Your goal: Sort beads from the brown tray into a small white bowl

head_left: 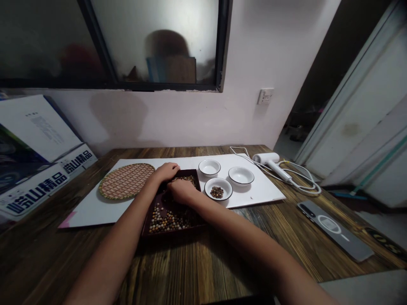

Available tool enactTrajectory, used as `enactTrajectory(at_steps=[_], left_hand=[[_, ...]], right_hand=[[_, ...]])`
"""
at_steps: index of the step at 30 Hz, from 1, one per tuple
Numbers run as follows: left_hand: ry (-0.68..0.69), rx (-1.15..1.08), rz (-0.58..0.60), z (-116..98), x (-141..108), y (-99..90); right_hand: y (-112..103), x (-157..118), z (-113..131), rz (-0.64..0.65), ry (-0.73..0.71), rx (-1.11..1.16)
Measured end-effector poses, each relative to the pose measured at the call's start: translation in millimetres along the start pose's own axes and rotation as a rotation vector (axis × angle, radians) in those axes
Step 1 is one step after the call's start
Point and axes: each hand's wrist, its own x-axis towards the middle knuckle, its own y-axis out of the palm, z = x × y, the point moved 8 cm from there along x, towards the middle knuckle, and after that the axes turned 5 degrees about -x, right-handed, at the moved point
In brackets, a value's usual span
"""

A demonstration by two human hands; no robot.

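A dark red rectangular tray [177, 231] sits in front of me with small round beads or seeds [168, 221] in brown, tan, cream and black. They lie in a near heap and a far heap. My left hand [167, 171] is at the tray's far left corner, its fingers curled over the rim. Inside the tray, my right hand [182, 191] reaches down between the heaps with bent fingers pressed together; its fingertips are hidden. Just right of the tray, a white dark-rimmed bowl [229, 191] holds a small pile of brown beads or seeds.
Two more white bowls, a rear bowl [209, 167] and a right bowl [241, 175], stand on a white board [263, 195]. A woven oval mat [127, 181] lies left. A white hair dryer [275, 167] with its cord and a grey phone [335, 231] are right; boxes [44, 182] stand left.
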Motion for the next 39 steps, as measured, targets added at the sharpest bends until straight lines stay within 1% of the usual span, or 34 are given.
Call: enactTrajectory(at_steps=[5, 9, 14, 16, 18, 19, 21, 23, 25, 26, 28, 29, 30, 32, 34, 36, 39], left_hand=[[0.031, 0.015, 0.014, -3, 0, 0.7], [0.026, 0.011, 0.003, -6, -3, -2.3], [0.002, 0.014, 0.012, -8, -7, -4.4], [0.005, 0.009, 0.004, -9, -8, -5.2], [0.008, 0.007, -0.005, -10, -9, -5.4], [0.009, 0.011, -0.005, -10, -9, -5.0], [0.007, 0.024, -0.002, -9, -9, -4.2], [0.007, 0.033, 0.005, -10, -8, -3.5], [0.011, 0.037, 0.011, -10, -8, -3.3], [0.01, 0.039, 0.014, -11, -8, -3.2], [0.001, 0.045, 0.021, -11, -8, -3.2], [-0.005, 0.045, 0.022, -11, -9, -3.3], [-0.011, 0.043, 0.021, -11, -9, -3.6], [-0.014, 0.037, 0.013, -11, -10, -4.6], [-0.01, 0.036, 0.004, -12, -11, -5.5], [-0.005, 0.038, 0.0, -13, -11, -5.9], [0.006, 0.036, -0.007, -14, -11, -6.1]], right_hand=[[0, 1, -2, -0.045, 0.018, 0.009], [-5, -3, 0, -0.061, 0.041, 0.012], [-23, -24, 8, -0.113, 0.031, 0.024], [-34, -38, 4, -0.156, 0.021, 0.073], [-45, -56, -12, -0.201, 0.049, 0.143], [-50, -66, -26, -0.22, 0.095, 0.166], [-58, -91, -63, -0.289, 0.257, 0.184], [-57, -115, -96, -0.286, 0.401, 0.156], [-54, -132, -114, -0.28, 0.469, 0.136], [-55, -137, -116, -0.309, 0.47, 0.122], [-62, -140, -103, -0.39, 0.398, 0.109], [-64, -137, -91, -0.409, 0.33, 0.118], [-64, -133, -75, -0.393, 0.245, 0.137], [-58, -124, -42, -0.267, 0.075, 0.19], [-49, -119, -17, -0.122, -0.039, 0.218], [-44, -118, -5, -0.033, -0.063, 0.228], [-39, -117, -5, 0.033, 0.002, 0.216]])
